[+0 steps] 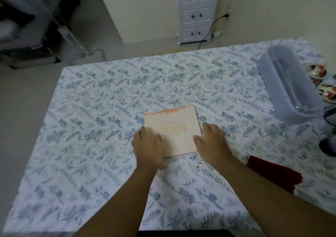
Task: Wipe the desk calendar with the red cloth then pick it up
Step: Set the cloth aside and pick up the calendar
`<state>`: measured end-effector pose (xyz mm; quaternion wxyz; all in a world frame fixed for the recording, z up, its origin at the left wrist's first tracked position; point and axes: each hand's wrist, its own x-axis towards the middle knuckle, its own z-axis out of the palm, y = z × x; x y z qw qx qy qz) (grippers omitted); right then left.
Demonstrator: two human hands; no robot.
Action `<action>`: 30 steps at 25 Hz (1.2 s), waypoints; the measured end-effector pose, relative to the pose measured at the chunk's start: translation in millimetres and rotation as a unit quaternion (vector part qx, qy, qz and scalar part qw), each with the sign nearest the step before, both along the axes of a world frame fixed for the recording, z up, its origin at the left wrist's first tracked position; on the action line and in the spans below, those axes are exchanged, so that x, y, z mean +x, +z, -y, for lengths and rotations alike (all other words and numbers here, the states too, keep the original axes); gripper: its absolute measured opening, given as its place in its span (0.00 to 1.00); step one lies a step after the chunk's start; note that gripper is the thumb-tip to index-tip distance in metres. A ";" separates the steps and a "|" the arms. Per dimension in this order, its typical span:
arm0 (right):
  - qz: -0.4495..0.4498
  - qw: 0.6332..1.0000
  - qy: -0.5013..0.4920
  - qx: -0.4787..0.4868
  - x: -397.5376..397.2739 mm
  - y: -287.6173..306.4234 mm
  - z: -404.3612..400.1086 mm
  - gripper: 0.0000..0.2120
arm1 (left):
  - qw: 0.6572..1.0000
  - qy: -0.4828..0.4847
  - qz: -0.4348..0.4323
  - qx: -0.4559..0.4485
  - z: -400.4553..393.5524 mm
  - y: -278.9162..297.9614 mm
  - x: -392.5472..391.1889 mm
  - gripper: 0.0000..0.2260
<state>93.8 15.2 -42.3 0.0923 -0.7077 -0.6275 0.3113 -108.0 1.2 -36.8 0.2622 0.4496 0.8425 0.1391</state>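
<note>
Pale peach desk calendar (174, 131) lies flat near the middle of the bench (91, 109), which is covered in a blue leaf-print cloth; spiral binding on its far edge, faint "2023" on the cover. Left hand (148, 145) rests palm down on the calendar's near-left corner, fingers loosely spread, ring on one finger. Right hand (211, 142) lies against the calendar's right edge, thumb on the cover, fingers spread alongside; neither grip is closed around it, and the calendar is not lifted. Red cloth (274, 173) lies on the bench to the near right of the calendar, apart from both hands, just beyond the right forearm. Far right of the calendar sits a long clear plastic container (291, 84) with a lid on; something dark shows inside, too blurred to tell what. Beyond the container, at the frame edge, patterned dishes (318, 71) with red and dark markings; contents unclear.
</note>
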 end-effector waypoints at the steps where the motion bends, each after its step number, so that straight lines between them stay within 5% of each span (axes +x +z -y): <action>1: -0.031 0.999 -0.026 -0.027 -3.6 -1.1 -10.0 0.25 | 0.998 0.047 0.043 -0.009 -8.1 -1.1 -7.8 0.24; 5: -0.147 0.979 -0.101 -0.094 -14.0 -5.9 -33.3 0.18 | 0.957 0.152 0.246 0.003 -27.4 1.5 -23.2 0.10; 15: -0.321 0.889 -0.292 -0.144 -24.5 10.7 -60.5 0.18 | 0.911 0.202 0.360 0.017 -46.3 18.7 -38.9 0.08; 21: -0.352 0.891 -0.287 0.019 -40.7 58.7 -120.5 0.14 | 0.914 0.135 0.343 0.170 -113.1 75.6 -46.1 0.10; 24: -0.338 0.898 -0.272 0.080 -53.5 80.7 -178.0 0.20 | 0.909 0.108 0.330 0.233 -174.7 94.4 -54.0 0.11; 30: -0.355 0.876 -0.280 0.166 -71.9 84.9 -290.8 0.16 | 0.904 0.110 0.301 0.282 -296.1 97.4 -72.4 0.11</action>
